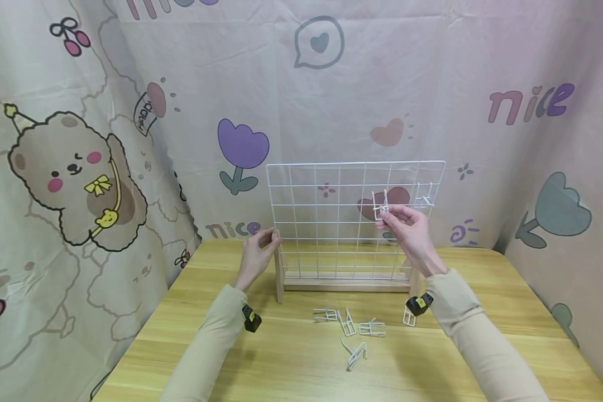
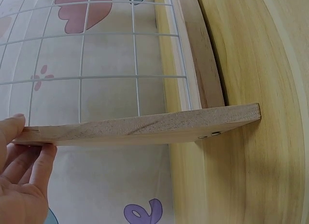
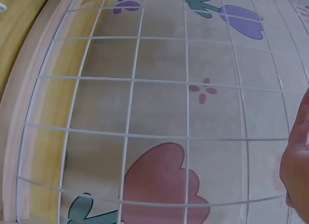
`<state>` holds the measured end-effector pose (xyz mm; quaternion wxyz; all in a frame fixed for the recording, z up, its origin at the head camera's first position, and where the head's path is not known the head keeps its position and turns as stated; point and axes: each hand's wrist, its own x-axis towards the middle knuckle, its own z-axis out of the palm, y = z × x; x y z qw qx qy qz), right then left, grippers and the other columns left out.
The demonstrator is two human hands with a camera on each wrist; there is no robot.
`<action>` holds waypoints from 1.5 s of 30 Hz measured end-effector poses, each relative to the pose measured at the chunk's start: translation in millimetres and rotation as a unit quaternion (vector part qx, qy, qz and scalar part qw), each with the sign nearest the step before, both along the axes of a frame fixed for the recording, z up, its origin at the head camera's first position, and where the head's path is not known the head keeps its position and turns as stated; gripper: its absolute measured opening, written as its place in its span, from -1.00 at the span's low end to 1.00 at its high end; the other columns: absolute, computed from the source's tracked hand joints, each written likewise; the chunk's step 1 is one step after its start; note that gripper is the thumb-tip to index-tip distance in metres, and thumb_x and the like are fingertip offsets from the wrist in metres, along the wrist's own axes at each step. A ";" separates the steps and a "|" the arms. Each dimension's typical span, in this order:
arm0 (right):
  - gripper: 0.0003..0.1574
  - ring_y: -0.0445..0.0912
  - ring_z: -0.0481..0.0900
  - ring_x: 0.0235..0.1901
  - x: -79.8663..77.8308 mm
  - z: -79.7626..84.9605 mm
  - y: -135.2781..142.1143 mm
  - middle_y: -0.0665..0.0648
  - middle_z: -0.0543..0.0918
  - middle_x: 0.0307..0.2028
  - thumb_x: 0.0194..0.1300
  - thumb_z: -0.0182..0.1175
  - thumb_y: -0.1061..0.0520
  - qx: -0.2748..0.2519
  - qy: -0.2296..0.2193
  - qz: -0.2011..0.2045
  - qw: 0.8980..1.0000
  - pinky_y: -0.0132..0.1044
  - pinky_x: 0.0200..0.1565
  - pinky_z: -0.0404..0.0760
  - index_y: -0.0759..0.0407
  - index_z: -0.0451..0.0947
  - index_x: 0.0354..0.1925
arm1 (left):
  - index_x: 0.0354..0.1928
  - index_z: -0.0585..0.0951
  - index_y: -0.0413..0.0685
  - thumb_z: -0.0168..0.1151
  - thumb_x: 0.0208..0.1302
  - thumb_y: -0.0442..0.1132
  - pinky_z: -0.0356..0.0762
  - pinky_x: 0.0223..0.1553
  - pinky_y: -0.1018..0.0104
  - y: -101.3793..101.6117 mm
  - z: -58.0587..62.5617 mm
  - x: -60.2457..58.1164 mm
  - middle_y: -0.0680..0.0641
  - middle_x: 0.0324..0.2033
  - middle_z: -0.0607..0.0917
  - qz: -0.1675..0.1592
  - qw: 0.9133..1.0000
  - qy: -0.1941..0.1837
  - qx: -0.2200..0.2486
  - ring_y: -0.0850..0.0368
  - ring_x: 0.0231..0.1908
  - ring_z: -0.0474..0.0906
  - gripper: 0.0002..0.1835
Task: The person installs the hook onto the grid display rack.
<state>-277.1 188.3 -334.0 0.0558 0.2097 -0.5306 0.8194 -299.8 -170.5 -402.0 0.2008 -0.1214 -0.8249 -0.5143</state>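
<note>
A white wire grid panel stands upright in a wooden base on the table. My left hand grips the upper end of the left wooden side post, thumb on one face and fingers on the other in the left wrist view. In my right hand, thumb and fingers pinch a small white wire hook rack, held upright against the right half of the grid. A similar white rack hangs near the grid's upper right corner. The right wrist view catches only the edge of my right hand, its fingers out of frame.
Several more white wire racks lie on the wooden table in front of the base. One other rack lies farther right, partly behind my right wrist camera. A printed curtain hangs behind and beside the table.
</note>
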 end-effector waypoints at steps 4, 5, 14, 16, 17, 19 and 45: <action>-0.84 -0.15 0.79 -0.35 -1.5 4.9 -3.5 0.08 0.81 -0.28 0.34 0.23 0.38 -0.034 -0.004 -0.007 0.999 -0.39 -0.15 0.79 0.19 0.67 -0.19 | 0.18 0.58 -0.37 0.31 0.37 -0.26 0.66 0.20 -0.04 0.0 0.2 0.0 -0.37 0.09 0.69 0.001 1.000 0.000 -0.001 -0.26 0.11 0.67 -0.58; -0.84 -0.14 0.79 -0.35 -1.9 6.1 -4.7 0.08 0.81 -0.29 0.34 0.23 0.38 -0.041 -0.005 -0.010 0.999 -0.39 -0.15 0.79 0.17 0.67 -0.21 | 0.18 0.58 -0.36 0.31 0.36 -0.26 0.66 0.20 -0.04 -0.1 0.2 0.0 -0.37 0.09 0.69 0.003 1.000 -0.001 -0.001 -0.26 0.11 0.67 -0.58; -0.89 -0.12 0.78 -0.42 -5.6 15.4 -14.7 0.10 0.81 -0.34 0.31 0.26 0.37 -0.084 -0.013 -0.045 0.995 -0.39 -0.21 0.80 0.21 0.67 -0.25 | 0.18 0.57 -0.38 0.31 0.37 -0.26 0.65 0.20 -0.04 -1.4 0.6 0.3 -0.38 0.09 0.69 0.000 1.000 0.001 -0.002 -0.27 0.12 0.67 -0.57; -0.90 -0.12 0.78 -0.42 -5.8 17.4 -16.3 0.10 0.81 -0.34 0.31 0.27 0.36 -0.087 -0.012 -0.045 0.995 -0.38 -0.22 0.80 0.22 0.67 -0.25 | 0.18 0.57 -0.39 0.31 0.37 -0.25 0.65 0.20 -0.05 -1.6 0.7 0.4 -0.38 0.09 0.69 0.000 1.000 0.002 -0.003 -0.27 0.11 0.67 -0.56; -0.90 -0.12 0.79 -0.41 -5.9 18.4 -17.0 0.11 0.82 -0.33 0.31 0.27 0.36 -0.087 -0.010 -0.044 0.995 -0.38 -0.22 0.80 0.22 0.67 -0.24 | 0.18 0.57 -0.38 0.31 0.37 -0.25 0.66 0.20 -0.05 -1.5 0.9 0.5 -0.37 0.09 0.69 0.001 1.000 0.002 -0.004 -0.27 0.11 0.67 -0.56; -0.91 -0.11 0.79 -0.41 -5.8 20.5 -18.6 0.13 0.82 -0.33 0.30 0.28 0.36 -0.092 -0.008 -0.042 0.995 -0.37 -0.21 0.81 0.24 0.67 -0.24 | 0.18 0.57 -0.38 0.31 0.36 -0.25 0.66 0.19 -0.05 -1.4 1.2 0.6 -0.37 0.08 0.69 0.001 1.000 0.003 -0.004 -0.27 0.11 0.67 -0.57; -0.87 -0.09 0.81 -0.43 -10.9 20.0 -27.9 0.16 0.83 -0.35 0.31 0.23 0.42 -0.109 -0.023 -0.061 0.992 -0.36 -0.21 0.81 0.28 0.68 -0.27 | 0.17 0.58 -0.36 0.32 0.35 -0.25 0.66 0.20 -0.02 -0.2 0.1 -0.3 -0.38 0.08 0.69 -0.004 1.000 -0.003 0.006 -0.27 0.12 0.67 -0.58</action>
